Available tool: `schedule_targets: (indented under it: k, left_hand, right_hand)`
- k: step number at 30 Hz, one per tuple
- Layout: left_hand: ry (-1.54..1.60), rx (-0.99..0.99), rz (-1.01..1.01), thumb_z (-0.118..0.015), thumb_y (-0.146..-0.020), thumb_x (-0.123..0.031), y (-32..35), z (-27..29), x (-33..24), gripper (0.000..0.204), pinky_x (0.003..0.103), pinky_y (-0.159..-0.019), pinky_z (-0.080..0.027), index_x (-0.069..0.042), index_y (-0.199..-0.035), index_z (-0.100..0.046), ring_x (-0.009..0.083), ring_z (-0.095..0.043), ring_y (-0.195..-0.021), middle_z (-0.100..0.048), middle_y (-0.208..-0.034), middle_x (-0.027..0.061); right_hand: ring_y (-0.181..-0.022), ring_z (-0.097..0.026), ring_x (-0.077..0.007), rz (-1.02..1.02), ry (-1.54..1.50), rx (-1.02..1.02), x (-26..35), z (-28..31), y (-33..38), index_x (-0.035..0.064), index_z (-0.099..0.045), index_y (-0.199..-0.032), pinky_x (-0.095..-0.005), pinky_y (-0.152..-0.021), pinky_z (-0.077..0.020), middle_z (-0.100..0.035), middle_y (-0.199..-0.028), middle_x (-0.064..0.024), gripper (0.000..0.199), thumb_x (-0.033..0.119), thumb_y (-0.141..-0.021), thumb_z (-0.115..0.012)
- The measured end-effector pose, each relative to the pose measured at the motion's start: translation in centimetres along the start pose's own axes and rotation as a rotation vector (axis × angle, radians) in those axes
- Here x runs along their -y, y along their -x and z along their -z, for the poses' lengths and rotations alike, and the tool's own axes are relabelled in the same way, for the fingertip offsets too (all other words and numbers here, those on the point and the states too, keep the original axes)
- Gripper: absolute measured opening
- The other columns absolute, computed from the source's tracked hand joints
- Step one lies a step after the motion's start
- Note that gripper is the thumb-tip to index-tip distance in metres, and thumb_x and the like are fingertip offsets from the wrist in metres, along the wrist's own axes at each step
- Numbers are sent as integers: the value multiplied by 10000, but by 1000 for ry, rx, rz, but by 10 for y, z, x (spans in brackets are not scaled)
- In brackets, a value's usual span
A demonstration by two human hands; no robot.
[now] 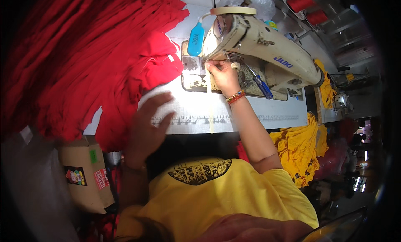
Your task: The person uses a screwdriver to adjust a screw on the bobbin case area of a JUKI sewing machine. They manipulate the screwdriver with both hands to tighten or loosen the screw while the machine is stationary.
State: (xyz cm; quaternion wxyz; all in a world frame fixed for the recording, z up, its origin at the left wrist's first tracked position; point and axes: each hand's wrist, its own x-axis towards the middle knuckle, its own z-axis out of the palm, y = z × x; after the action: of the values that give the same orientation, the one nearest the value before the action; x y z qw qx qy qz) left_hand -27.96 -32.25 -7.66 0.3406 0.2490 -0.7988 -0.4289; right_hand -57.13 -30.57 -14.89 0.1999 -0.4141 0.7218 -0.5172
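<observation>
My right hand (223, 77) is under the head of a cream sewing machine (250, 41), beside the needle area. Its thumb and finger pinch a narrow pale yellow tape (210, 102), which runs down across the white table to the front edge. The needle and presser foot are hidden behind the fingers and machine head. My left hand (148, 129) hovers at the table's front left edge, slightly blurred, fingers apart and holding nothing. Nearest to it lies a large heap of red fabric (96, 62), with a white-edged piece close to the machine.
A blue-handled screwdriver (262, 86) leans by the machine, and a blue lamp piece (196, 39) hangs at its head. A printed ruler (179, 120) runs along the table front. Yellow fabric (298, 146) is piled on the right; a cardboard box (83, 171) stands below left. Red thread cones (300, 2) sit behind.
</observation>
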Motion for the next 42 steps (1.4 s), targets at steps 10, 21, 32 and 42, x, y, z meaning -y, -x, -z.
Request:
schedule_targets:
  k: [10,21,32,42]
  left_hand:
    - [-14,194,-88,-569,-843,-74,-74,29,-25,256,313,-818,-471,-1,-1087,-590,204,-611,-930,-638,-1006,126]
    - [-625,145,-291,-539,-800,-83,-125,-65,45,184,363,-763,-469,7,-952,-587,285,-590,-835,-615,-900,161]
    - [318,87,266,-510,-897,-55,-104,-110,44,178,202,-604,-451,-9,-1033,-616,62,-537,-648,-598,-762,17]
    - [-593,98,-436,-501,-781,-36,-106,-104,33,92,388,-586,-469,-41,-761,-591,312,-589,-634,-570,-657,157]
  right_hand:
    - [-800,-632,-259,77,-2,103,4,0,-5,27,-663,-863,-338,-736,-476,-666,-860,-153,270,277,-765,-691]
    - [-696,-636,-112,-108,-339,415,32,20,49,2,-574,-884,-242,-581,-489,-649,-769,-75,122,122,-862,-583]
    - [-766,-619,-330,373,183,196,46,32,99,26,-609,-856,-380,-690,-493,-655,-837,-123,130,133,-799,-561]
    - [-1074,-545,-302,599,507,50,17,50,114,23,-611,-1031,-372,-937,-435,-608,-1086,-122,258,104,-787,-636]
